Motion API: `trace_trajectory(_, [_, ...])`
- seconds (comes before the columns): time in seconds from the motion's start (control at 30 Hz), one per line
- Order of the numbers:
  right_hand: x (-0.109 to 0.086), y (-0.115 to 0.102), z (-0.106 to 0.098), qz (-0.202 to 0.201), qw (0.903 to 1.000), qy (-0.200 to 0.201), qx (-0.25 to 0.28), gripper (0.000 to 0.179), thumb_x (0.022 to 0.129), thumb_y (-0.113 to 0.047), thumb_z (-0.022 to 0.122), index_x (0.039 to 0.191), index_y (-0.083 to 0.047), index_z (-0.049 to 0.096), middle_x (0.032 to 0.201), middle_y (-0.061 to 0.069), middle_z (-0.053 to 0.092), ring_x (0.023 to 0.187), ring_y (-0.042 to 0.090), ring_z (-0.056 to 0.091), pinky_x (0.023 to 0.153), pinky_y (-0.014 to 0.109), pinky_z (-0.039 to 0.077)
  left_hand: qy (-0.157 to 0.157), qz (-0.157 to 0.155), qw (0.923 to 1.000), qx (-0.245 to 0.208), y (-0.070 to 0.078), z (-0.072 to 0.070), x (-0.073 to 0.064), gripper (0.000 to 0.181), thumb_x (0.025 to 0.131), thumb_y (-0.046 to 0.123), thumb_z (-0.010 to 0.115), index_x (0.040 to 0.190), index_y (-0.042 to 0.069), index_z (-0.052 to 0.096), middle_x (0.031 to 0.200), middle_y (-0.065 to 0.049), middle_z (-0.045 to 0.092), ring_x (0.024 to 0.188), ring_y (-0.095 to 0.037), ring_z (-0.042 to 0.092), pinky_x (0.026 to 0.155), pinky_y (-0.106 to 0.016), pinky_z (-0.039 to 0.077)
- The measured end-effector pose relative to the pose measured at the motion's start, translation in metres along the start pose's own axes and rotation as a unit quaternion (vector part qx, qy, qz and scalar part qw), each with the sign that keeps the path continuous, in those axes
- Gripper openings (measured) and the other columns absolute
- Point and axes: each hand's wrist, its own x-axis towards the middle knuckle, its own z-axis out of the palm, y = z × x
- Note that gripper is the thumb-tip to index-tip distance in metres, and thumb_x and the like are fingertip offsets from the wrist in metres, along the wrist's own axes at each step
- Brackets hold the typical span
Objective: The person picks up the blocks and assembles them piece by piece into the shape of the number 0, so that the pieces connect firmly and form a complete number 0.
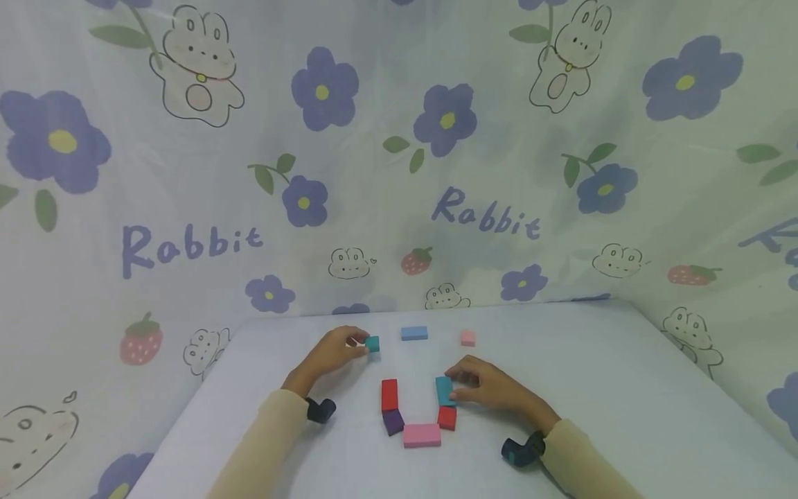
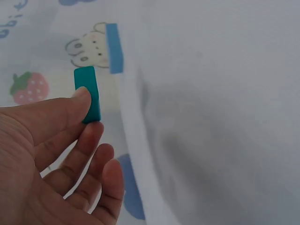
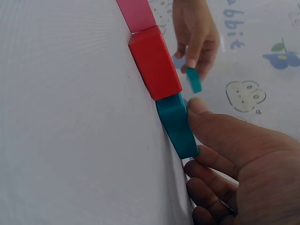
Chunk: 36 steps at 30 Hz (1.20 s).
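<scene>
In the head view my left hand (image 1: 333, 348) is raised on the left, pinching a small teal block (image 1: 373, 344) between thumb and fingers. Seen from the left wrist, the thumb lies across this teal block (image 2: 86, 75) while the other fingers curl loosely below. My right hand (image 1: 489, 385) is at a longer teal block (image 1: 443, 391), thumb and index finger at its right side and far end. That block adjoins a red block (image 1: 447, 418). The right wrist view shows the thumb and index finger (image 3: 211, 157) against the teal block (image 3: 176, 124), beside the red block (image 3: 155, 63).
A pink block (image 1: 422, 435), a purple block (image 1: 393, 422) and a long red block (image 1: 389, 394) continue the U-shaped row on the white table (image 1: 349, 457). Farther back lie a light blue block (image 1: 414, 333) and a small pale pink block (image 1: 467, 338). A patterned curtain (image 1: 374, 152) stands behind.
</scene>
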Motion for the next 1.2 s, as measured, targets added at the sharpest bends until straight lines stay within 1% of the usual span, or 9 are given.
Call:
trace_trajectory(0.1, [0.001,0.001,-0.001,0.003,1.0,0.002,-0.001,0.042,0.08,-0.048,0.067,0.115,-0.028,0.06,0.113,-0.012,0.057,0.105,0.01,0.054,0.092,0.031,0.047,-0.006,0.005,1.0,-0.002,0.008,-0.001,-0.001,0.029,0.083,0.026,0.069,0.111,0.023,0.065,0.106,0.006,0.064,0.1,-0.015,0.056,0.085,-0.038,0.049])
trace_trajectory(0.23, [0.001,0.003,0.0,-0.001,1.0,0.002,0.003,0.04,0.08,-0.046,0.067,0.115,-0.028,0.06,0.112,-0.011,0.057,0.104,0.011,0.054,0.091,0.031,0.047,-0.032,0.022,0.9992,-0.002,0.016,0.005,-0.005,0.03,0.083,0.026,0.069,0.112,0.022,0.064,0.105,0.007,0.064,0.1,-0.015,0.055,0.084,-0.037,0.049])
trace_trajectory(0.33, [0.0,0.004,0.0,-0.007,1.0,0.0,0.004,0.04,0.08,-0.047,0.067,0.115,-0.027,0.059,0.113,-0.011,0.057,0.104,0.012,0.054,0.091,0.031,0.047,-0.056,0.037,0.9977,0.006,0.019,0.01,-0.009,0.031,0.083,0.025,0.069,0.113,0.021,0.064,0.104,0.007,0.063,0.098,-0.014,0.055,0.083,-0.035,0.049])
trace_trajectory(0.5, [0.0,0.004,0.001,-0.013,0.9999,0.0,-0.004,0.044,0.08,-0.049,0.065,0.116,-0.025,0.059,0.113,-0.011,0.057,0.103,0.011,0.053,0.091,0.03,0.046,-0.084,0.048,0.9952,0.012,0.022,0.017,-0.013,0.032,0.083,0.026,0.069,0.114,0.021,0.063,0.103,0.006,0.061,0.098,-0.015,0.055,0.082,-0.035,0.05])
trace_trajectory(0.57, [0.0,0.004,0.001,-0.014,0.9999,0.002,-0.007,0.044,0.08,-0.05,0.065,0.116,-0.026,0.06,0.113,-0.012,0.057,0.103,0.01,0.054,0.09,0.029,0.047,-0.09,0.05,0.9947,0.01,0.023,0.019,-0.014,0.032,0.083,0.026,0.068,0.115,0.021,0.063,0.103,0.005,0.061,0.098,-0.016,0.055,0.082,-0.036,0.05])
trace_trajectory(0.77, [0.001,0.006,0.001,-0.026,0.9996,0.007,-0.014,0.042,0.08,-0.05,0.066,0.115,-0.029,0.059,0.111,-0.013,0.058,0.102,0.009,0.054,0.09,0.027,0.047,-0.108,0.044,0.9932,0.004,0.022,0.025,-0.015,0.031,0.085,0.027,0.066,0.115,0.022,0.062,0.101,0.006,0.061,0.096,-0.015,0.055,0.081,-0.035,0.049])
trace_trajectory(0.87, [0.001,0.007,0.002,-0.027,0.9995,0.006,-0.016,0.042,0.08,-0.051,0.065,0.116,-0.029,0.059,0.111,-0.013,0.057,0.101,0.008,0.054,0.089,0.027,0.047,-0.116,0.05,0.9921,0.004,0.02,0.027,-0.016,0.031,0.085,0.026,0.066,0.116,0.021,0.062,0.101,0.006,0.061,0.096,-0.014,0.056,0.081,-0.034,0.049])
trace_trajectory(1.13, [0.001,0.007,0.002,-0.017,0.9997,0.006,-0.016,0.043,0.079,-0.051,0.066,0.115,-0.029,0.06,0.111,-0.013,0.057,0.102,0.008,0.054,0.09,0.026,0.048,-0.119,0.073,0.9901,0.012,0.022,0.029,-0.017,0.031,0.085,0.023,0.066,0.116,0.018,0.062,0.104,0.004,0.062,0.098,-0.015,0.057,0.084,-0.037,0.05])
trace_trajectory(1.2, [0.001,0.007,0.002,-0.016,0.9998,0.005,-0.013,0.042,0.079,-0.051,0.066,0.115,-0.029,0.06,0.111,-0.013,0.057,0.102,0.008,0.054,0.09,0.027,0.048,-0.125,0.072,0.9894,0.016,0.022,0.029,-0.018,0.031,0.085,0.022,0.066,0.116,0.018,0.062,0.105,0.004,0.062,0.099,-0.016,0.057,0.085,-0.038,0.05])
